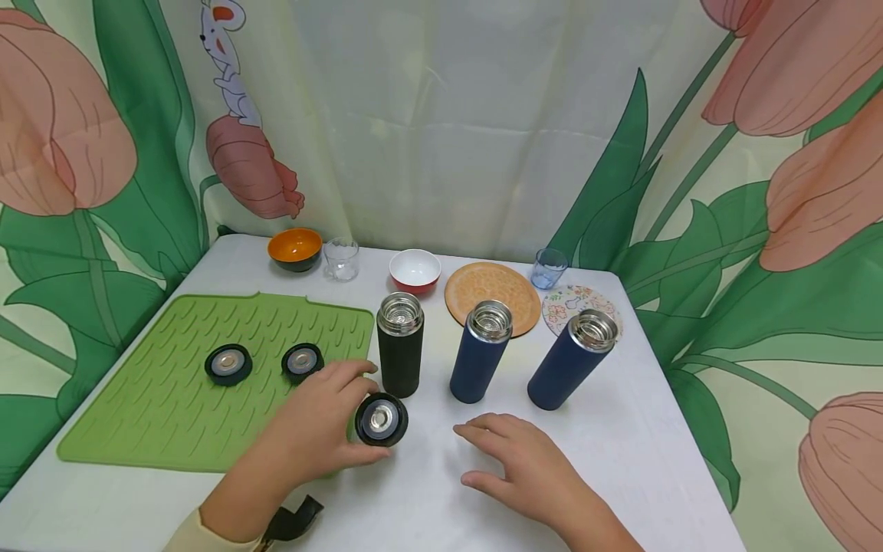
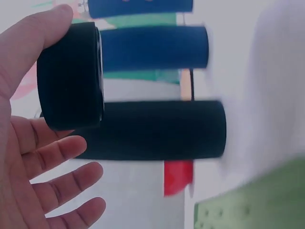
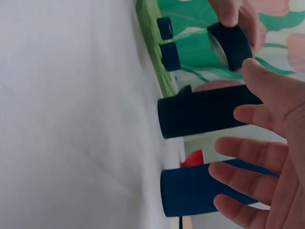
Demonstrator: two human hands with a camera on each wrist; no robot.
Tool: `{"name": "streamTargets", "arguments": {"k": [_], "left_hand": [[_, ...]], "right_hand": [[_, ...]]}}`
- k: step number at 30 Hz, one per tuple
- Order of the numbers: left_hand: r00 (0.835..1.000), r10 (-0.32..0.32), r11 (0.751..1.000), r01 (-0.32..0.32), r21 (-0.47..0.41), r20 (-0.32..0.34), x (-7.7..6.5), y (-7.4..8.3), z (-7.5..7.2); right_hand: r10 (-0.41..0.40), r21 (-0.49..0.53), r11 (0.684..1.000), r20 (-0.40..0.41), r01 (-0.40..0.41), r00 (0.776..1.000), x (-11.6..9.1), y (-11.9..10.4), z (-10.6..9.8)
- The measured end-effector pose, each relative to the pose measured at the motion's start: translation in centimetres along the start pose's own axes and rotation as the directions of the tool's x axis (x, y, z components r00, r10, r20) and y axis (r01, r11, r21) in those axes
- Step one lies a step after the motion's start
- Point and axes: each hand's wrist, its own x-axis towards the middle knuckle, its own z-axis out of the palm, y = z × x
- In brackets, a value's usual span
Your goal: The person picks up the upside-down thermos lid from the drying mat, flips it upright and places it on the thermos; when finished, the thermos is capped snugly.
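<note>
Between thumb and forefinger, my left hand grips a black bottle lid, its metal-centred underside turned up. In the left wrist view the lid shows side-on and the other fingers lie away from it. A black bottle stands lidless just behind this hand. To its right are two lidless dark blue bottles, the middle one and the right one. My right hand hovers in front of them, fingers spread and holding nothing. Two more black lids, one left and one right, lie underside up on the green mat.
The green mat covers the table's left side. Along the back stand an orange bowl, a clear glass, a red-and-white bowl and a blue glass. A round wooden board and a floral plate lie behind the blue bottles.
</note>
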Motion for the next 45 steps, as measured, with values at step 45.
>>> {"name": "streamTargets", "arguments": {"k": [45], "left_hand": [[0.99,0.132,0.956,-0.141,-0.257,-0.052,2.3,4.4,2.9]], "right_hand": [[-0.103,0.319,0.908,-0.456,0.271,0.884,2.1,-0.4,2.9]]}}
